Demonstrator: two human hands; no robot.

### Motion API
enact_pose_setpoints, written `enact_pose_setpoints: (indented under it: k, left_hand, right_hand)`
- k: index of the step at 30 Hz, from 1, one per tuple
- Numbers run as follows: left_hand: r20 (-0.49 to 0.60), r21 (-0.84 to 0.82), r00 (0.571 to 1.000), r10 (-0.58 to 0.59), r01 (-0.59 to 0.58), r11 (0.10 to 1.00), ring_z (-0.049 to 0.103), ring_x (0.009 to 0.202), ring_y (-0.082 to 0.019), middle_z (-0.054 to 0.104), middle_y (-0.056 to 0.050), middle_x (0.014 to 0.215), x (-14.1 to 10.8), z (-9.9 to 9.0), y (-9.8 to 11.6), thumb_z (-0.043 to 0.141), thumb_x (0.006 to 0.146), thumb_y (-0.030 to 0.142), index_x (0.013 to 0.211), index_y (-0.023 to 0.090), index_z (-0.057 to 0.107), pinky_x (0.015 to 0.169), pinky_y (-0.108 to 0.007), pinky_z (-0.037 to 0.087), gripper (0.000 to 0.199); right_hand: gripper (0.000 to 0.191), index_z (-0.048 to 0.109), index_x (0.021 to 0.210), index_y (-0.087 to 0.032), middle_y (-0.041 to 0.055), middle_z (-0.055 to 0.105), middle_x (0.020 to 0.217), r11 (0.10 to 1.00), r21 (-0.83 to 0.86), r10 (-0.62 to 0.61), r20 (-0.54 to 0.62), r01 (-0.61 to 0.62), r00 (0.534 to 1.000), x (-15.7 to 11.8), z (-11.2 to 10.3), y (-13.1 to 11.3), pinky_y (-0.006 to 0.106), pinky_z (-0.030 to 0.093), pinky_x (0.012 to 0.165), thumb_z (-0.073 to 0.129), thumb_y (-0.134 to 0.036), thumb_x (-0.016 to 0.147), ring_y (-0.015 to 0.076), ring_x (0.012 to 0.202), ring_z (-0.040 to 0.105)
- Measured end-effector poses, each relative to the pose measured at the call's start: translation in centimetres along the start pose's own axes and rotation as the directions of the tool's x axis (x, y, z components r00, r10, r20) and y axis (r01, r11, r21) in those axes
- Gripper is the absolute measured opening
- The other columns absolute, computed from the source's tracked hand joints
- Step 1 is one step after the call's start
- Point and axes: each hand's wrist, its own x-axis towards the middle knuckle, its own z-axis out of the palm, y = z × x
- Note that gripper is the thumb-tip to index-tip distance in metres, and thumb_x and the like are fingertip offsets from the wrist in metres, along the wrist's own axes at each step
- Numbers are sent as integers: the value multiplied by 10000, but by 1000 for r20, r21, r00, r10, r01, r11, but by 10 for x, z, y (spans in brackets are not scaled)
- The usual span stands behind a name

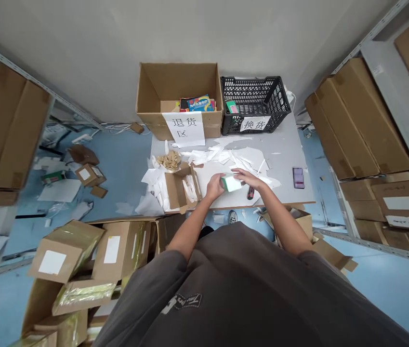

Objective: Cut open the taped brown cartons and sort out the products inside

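A small green and white box [231,182] is held over the front part of the table [287,159]. My left hand [216,186] grips its left side, with the fingers closed round it. On the upper right edge of the same box lies my right hand [246,178], its fingers bent against it. A red and black tool [250,193] rests just under my right hand. To the left stands an open small carton [173,192] with white paper inside. Torn white paper [222,155] is spread behind my hands.
At the back are a big carton [146,118] with colourful boxes and a black crate [226,126] holding a green box. A phone [298,178] lies at right. Packed cartons [63,250] fill the lower left; shelves with boxes [363,120] stand right.
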Motion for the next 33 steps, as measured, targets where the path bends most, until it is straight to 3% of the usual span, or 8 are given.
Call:
enact_pose_setpoints:
  k: [3, 6, 11, 17, 20, 24, 28, 33]
  left_hand:
    - [32, -243, 987, -158, 161, 957, 712, 1262, -295, 730, -141, 1368, 13, 17, -18, 836, 810, 313, 1469, 185, 595, 1069, -453, 609, 713]
    - [129, -375, 968, -215, 248, 893, 702, 1303, -309, 713, -181, 1423, 25, 41, -34, 918, 751, 429, 1515, 154, 533, 1012, -430, 631, 898]
    - [199, -356, 942, -271, 327, 875, 676, 1356, -330, 677, -218, 1493, 35, 69, -58, 959, 698, 452, 1577, 130, 479, 1102, -483, 589, 1052]
    - [198, -76, 912, -359, 380, 922, 640, 1390, -316, 602, -219, 1573, 13, 47, -60, 822, 750, 253, 1748, 108, 280, 1168, -452, 537, 1144]
    - [37, -62, 916, -400, 401, 914, 678, 1297, -266, 586, -188, 1569, 0, 42, -32, 686, 885, 247, 1787, 179, 202, 1123, -414, 556, 1025]
    - [-84, 117, 933, -351, 359, 926, 609, 1376, -372, 562, -191, 1565, 6, 40, 8, 789, 905, 434, 1697, 193, 421, 1165, -467, 513, 906]
    - [104, 225, 954, -280, 252, 941, 636, 1358, -356, 607, -154, 1538, 19, 16, 8, 840, 873, 319, 1592, 225, 548, 1159, -445, 514, 781]
    - [304, 103, 952, -40, 8, 995, 635, 1406, -331, 638, -108, 1543, 28, -8, -15, 876, 805, 256, 1580, 264, 595, 1158, -409, 531, 824]
  right_hand:
    - [834, 511, 1654, -285, 146, 625, 1579, 992, 98, -89, 127, 77, 988, 11, -11, 31, 464, 588, 1039, 716, -276, 845, 310, 1347, 656]
    - [1060, 391, 1715, -288, 168, 480, 1706, 991, 41, -129, 82, 126, 988, 31, 8, 62, 476, 555, 1087, 799, -234, 738, 329, 1455, 579]
    - [911, 484, 1596, -194, 187, 586, 1569, 990, -3, -141, -64, 141, 988, 63, 48, 106, 461, 558, 1082, 834, -347, 769, 311, 1319, 656]
    - [640, 593, 1340, -200, 137, 670, 1336, 956, -260, -193, -195, 139, 962, 71, 66, 121, 441, 564, 1011, 845, -365, 775, 310, 1172, 673]
    - [553, 570, 1291, -196, 144, 668, 1260, 950, -310, -99, -373, -23, 922, 68, 89, 111, 430, 570, 968, 799, -424, 841, 322, 1146, 654]
    - [455, 551, 1345, -156, 201, 652, 1310, 944, -302, -48, -524, -132, 850, 56, 126, 101, 461, 538, 1062, 634, -316, 927, 338, 1206, 631]
    - [634, 556, 1435, -147, 215, 637, 1384, 961, -269, -65, -460, -69, 886, 39, 127, 104, 483, 531, 1108, 689, -278, 829, 358, 1257, 638]
    - [856, 512, 1567, -187, 185, 580, 1573, 966, -203, -205, -221, 161, 954, 42, 81, 102, 457, 534, 1142, 777, -325, 764, 329, 1362, 629]
